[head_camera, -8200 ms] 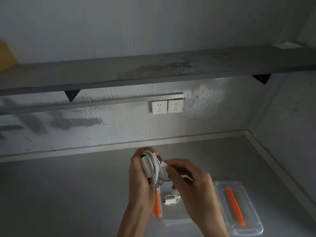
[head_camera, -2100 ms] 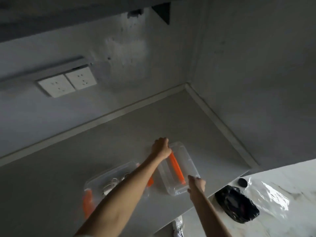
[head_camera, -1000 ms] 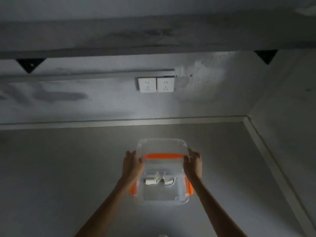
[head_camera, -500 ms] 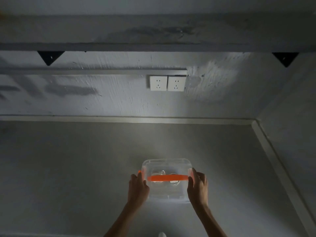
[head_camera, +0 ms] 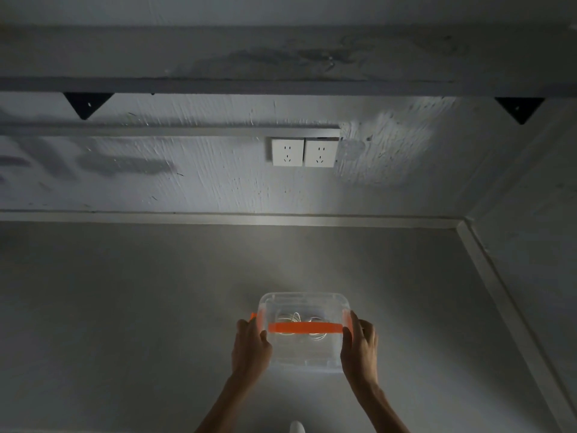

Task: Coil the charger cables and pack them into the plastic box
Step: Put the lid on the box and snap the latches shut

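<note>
A clear plastic box (head_camera: 304, 354) with its lid on rests on the grey counter (head_camera: 125, 307), low in the middle of the head view. An orange handle (head_camera: 304, 327) runs across the lid. White coiled charger cables (head_camera: 296, 318) show faintly through the plastic. My left hand (head_camera: 249, 348) presses against the box's left side, over an orange latch (head_camera: 253, 316). My right hand (head_camera: 359, 346) grips the box's right side.
The counter meets a rough wall at the back and another wall on the right. Two white wall sockets (head_camera: 304, 152) sit above the box. A dark shelf (head_camera: 281, 57) on black brackets overhangs the wall. A white object (head_camera: 296, 428) peeks in at the bottom edge.
The lid has gone from beside the box onto it, and the box now lies flat on the counter. Both hands stay on its sides, barely moved in the last half second.
</note>
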Demonstrator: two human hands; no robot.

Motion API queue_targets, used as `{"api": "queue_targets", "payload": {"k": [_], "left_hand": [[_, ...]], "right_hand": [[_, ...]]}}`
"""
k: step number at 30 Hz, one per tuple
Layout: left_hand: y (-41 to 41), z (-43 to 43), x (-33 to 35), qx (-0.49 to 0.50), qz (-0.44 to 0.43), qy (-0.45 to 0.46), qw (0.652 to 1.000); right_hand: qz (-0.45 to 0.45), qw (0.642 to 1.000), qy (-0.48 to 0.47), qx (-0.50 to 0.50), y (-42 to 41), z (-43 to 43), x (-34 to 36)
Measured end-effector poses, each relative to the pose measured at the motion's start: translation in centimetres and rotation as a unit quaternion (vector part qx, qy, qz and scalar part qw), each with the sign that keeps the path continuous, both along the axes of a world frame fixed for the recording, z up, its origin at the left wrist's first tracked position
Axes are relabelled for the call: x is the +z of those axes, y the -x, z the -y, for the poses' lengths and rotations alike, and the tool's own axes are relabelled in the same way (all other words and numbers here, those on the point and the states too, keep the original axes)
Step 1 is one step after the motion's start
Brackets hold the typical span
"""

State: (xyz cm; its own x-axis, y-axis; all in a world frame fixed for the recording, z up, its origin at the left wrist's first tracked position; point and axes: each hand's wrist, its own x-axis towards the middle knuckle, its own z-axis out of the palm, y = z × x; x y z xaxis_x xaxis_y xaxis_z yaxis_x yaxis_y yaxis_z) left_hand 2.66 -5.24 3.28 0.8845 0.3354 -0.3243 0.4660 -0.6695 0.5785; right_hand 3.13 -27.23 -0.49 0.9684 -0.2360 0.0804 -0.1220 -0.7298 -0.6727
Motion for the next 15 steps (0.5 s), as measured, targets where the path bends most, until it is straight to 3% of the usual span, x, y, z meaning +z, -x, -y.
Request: {"api": "queue_targets", "payload": {"k": [10,15], "left_hand": [[-1.0,-0.6,-0.4,-0.003,-0.041,-0.016,0.999],[-2.2,-0.7,-0.1,0.045,-0.037,0.041,0.997]], "right_hand": [[-0.012,1.000,-0.019,-0.010,0.5,-0.2,-0.3],[-0.042,0.998,-0.009,-0.045,-1.7,-0.6,0.2]]}}
